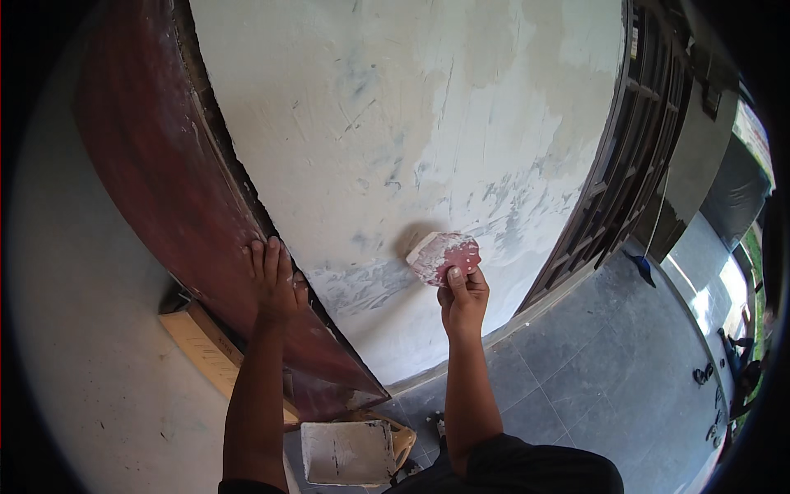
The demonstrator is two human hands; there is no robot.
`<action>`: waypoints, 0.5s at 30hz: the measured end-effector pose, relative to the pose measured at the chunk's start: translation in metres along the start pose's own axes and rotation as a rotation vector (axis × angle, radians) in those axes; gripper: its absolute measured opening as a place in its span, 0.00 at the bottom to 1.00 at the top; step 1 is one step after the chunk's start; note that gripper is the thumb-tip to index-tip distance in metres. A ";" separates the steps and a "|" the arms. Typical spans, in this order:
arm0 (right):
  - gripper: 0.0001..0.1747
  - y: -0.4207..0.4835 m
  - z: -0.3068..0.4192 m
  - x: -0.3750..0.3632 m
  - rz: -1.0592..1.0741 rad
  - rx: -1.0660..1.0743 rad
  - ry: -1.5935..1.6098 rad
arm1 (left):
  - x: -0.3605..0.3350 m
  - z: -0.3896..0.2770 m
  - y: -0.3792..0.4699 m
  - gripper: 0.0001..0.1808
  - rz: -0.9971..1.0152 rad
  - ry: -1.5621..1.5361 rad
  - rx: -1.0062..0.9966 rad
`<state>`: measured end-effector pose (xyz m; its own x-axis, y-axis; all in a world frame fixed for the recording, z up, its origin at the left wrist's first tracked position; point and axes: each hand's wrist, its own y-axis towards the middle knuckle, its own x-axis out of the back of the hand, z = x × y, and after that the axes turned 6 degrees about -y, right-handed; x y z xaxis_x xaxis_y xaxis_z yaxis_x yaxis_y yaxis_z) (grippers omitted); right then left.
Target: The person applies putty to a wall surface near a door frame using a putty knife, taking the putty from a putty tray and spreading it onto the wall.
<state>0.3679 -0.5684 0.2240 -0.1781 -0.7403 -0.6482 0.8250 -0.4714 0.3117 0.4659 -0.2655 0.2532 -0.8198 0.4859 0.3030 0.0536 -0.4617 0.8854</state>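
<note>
My right hand (464, 299) grips a flat red scraper (443, 258) by its lower right edge, the thumb on its face. White filler is smeared over much of the scraper, which is in front of the patchy off-white wall (395, 167); whether it touches the wall I cannot tell. My left hand (276, 281) rests on the dark red wooden panel (160, 142), fingers spread near its edge along the dark gap. Between my forearms, low down, a rectangular tray (349, 454) coated with filler stands over a yellowish plastic stool (404, 439).
A cardboard box (207, 355) lies behind the panel at the left. Dark window frames (608, 167) border the wall at the right. Grey floor tiles (555, 364) extend below, with a blue dustpan or broom-like tool (642, 268) and footwear (702, 373). A person (740, 358) is at the far right.
</note>
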 end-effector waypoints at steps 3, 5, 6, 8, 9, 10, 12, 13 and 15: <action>0.05 0.009 -0.003 -0.023 0.027 0.015 -0.172 | -0.004 -0.007 0.002 0.30 0.002 -0.014 0.000; 0.05 0.017 -0.009 -0.001 -0.075 -0.020 -0.172 | -0.003 -0.010 0.004 0.30 0.003 -0.046 0.011; 0.05 0.015 -0.007 0.010 -0.142 -0.036 -0.193 | -0.005 -0.007 0.005 0.30 -0.006 -0.049 0.008; 0.04 0.001 0.003 0.038 -0.232 -0.047 -0.218 | -0.005 -0.009 0.004 0.31 -0.002 -0.038 0.009; 0.05 -0.009 0.014 0.043 -0.250 -0.056 -0.224 | -0.004 -0.010 0.004 0.31 -0.002 -0.043 0.014; 0.05 -0.019 0.024 0.045 -0.238 -0.051 -0.193 | 0.001 -0.009 0.008 0.31 0.017 -0.032 0.022; 0.05 -0.044 0.045 0.039 -0.217 -0.060 -0.167 | 0.010 -0.011 0.016 0.31 0.045 -0.012 0.041; 0.05 -0.060 0.059 0.030 -0.192 -0.111 -0.143 | 0.015 -0.014 0.021 0.31 0.102 0.022 0.065; 0.06 -0.088 0.076 0.029 -0.158 -0.175 -0.123 | 0.037 -0.030 0.023 0.31 0.167 0.064 0.099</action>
<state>0.2491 -0.5844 0.2308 -0.3675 -0.7217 -0.5866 0.8600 -0.5037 0.0810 0.4195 -0.2807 0.2745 -0.8293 0.3589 0.4284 0.2454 -0.4550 0.8560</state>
